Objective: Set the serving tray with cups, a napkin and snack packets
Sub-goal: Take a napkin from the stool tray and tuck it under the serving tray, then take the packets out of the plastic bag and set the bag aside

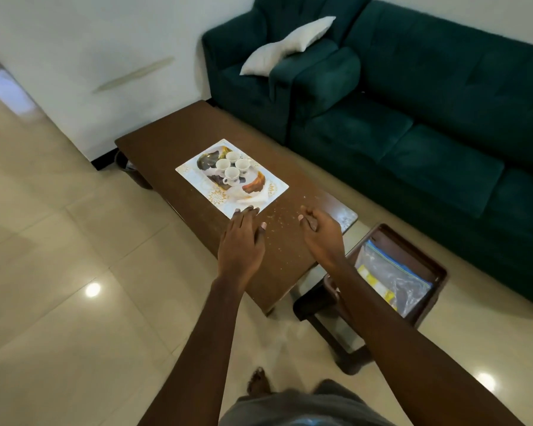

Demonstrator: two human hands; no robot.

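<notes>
My left hand lies flat and released on the long brown wooden desk, fingertips touching the near corner of the white rectangular patterned tray. My right hand hovers beside it, fingers loosely curled, grasping nothing. Four small white cups cluster mid-tray; a white napkin sits at its near end. A clear zip bag lies on a brown stool at right.
</notes>
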